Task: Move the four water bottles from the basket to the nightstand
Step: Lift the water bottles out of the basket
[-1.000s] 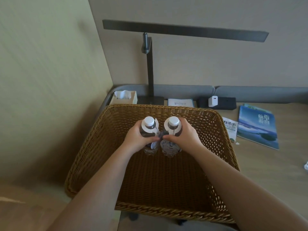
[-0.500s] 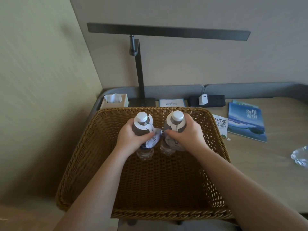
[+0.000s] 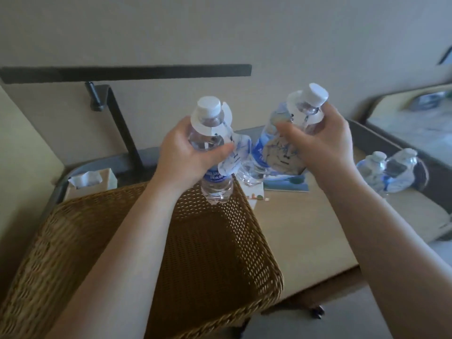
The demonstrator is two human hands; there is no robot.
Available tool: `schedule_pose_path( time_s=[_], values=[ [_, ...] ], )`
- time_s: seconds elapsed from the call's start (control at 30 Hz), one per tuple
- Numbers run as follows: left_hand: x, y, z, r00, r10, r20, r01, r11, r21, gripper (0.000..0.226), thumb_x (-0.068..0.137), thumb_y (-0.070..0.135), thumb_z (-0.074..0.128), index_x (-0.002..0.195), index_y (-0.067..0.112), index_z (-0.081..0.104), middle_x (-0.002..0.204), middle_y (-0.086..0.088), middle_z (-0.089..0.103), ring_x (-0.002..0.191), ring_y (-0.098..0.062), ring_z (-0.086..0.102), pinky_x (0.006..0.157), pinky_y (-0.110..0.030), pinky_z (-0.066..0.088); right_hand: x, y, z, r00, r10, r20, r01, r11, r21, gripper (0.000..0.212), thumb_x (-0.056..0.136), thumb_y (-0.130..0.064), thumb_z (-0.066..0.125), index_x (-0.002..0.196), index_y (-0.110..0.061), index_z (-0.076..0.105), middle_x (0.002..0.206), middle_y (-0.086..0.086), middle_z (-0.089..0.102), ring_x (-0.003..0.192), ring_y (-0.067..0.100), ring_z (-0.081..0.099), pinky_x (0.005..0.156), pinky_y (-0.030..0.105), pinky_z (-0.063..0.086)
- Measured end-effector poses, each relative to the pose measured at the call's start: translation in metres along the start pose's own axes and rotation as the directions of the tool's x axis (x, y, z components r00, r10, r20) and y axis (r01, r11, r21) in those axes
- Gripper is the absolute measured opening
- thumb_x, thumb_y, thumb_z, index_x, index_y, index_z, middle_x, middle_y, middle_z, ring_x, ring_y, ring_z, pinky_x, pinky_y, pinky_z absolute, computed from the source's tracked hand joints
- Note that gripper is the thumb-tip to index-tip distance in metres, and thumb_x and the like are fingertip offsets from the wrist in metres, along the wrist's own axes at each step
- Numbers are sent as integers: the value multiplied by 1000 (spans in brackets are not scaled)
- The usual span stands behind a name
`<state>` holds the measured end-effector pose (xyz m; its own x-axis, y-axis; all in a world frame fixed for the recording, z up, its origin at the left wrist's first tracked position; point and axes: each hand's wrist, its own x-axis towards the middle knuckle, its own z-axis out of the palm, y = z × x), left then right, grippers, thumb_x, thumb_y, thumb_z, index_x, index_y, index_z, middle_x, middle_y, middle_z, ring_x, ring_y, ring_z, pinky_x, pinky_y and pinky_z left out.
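My left hand [image 3: 189, 152] grips a clear water bottle [image 3: 215, 184] with a white cap and a paper neck tag, held upright above the far right corner of the wicker basket [image 3: 212, 263]. A second water bottle [image 3: 265, 148] tilts to the right in my right hand [image 3: 320, 143], over the wooden nightstand top [image 3: 300, 231]. Two more water bottles [image 3: 387, 171] stand side by side at the nightstand's far right edge. The basket looks empty inside.
A dark desk lamp [image 3: 117, 118] with a long horizontal bar rises behind the basket. A tissue box [image 3: 91, 179] sits at the back left. A blue booklet [image 3: 286, 185] and a small card [image 3: 254, 198] lie on the top behind the held bottles. A padded grey rim borders the back and right.
Both hands lifted their bottles out of the basket and swung them up and right toward the nightstand. The view turned right, revealing the two bottles standing there.
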<state>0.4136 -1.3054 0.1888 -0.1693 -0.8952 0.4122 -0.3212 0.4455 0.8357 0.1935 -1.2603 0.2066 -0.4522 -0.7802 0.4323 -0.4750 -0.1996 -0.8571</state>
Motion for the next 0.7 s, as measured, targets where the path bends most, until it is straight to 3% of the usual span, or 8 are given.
schedule_pose_path(
  time_s=[0.1,0.23,0.33,0.5,0.63,0.7],
  values=[
    [8,23,47,998,25,63,-25,1000,-3,54,71,44,81,116,22,61,112,7,68,105,-8,62,92,-38,52,13,26,-49,996,33,-79,-37,998,-45,43,64,-47,78,99,-28,61,85,-10,70,77,1,65,67,24,53],
    [14,41,126,990,-7,142,16,998,-67,60,63,45,83,108,11,62,103,-2,71,98,-14,66,88,-46,54,22,81,-111,989,105,-102,-115,989,-89,35,62,-44,78,89,-31,59,77,-12,66,71,1,62,63,25,49],
    [10,41,199,983,-44,177,60,995,-84,57,60,45,85,105,17,63,99,5,71,96,-13,67,87,-43,54,30,132,-156,987,140,-81,-151,976,-154,38,64,-41,79,93,-30,58,81,-13,62,75,0,59,61,23,45],
    [-7,25,311,971,-163,173,178,981,-72,55,59,43,88,104,27,62,97,17,68,92,2,62,77,-24,45,46,214,-220,977,213,-22,-211,941,-266,47,64,-43,78,99,-24,54,83,-11,57,78,11,58,63,30,47],
    [-24,8,372,955,-262,141,272,961,-55,49,60,35,90,97,35,59,96,18,67,91,-2,63,77,-26,45,57,263,-249,973,227,46,-204,933,-295,55,63,-42,80,110,-27,54,89,-15,58,83,9,56,60,19,39],
    [-31,2,392,946,-292,137,302,951,-58,47,60,33,91,95,36,59,95,18,68,92,0,62,78,-26,46,60,282,-256,968,237,84,-205,937,-285,57,64,-40,80,112,-27,55,95,-12,60,88,10,57,64,20,41]
  ],
)
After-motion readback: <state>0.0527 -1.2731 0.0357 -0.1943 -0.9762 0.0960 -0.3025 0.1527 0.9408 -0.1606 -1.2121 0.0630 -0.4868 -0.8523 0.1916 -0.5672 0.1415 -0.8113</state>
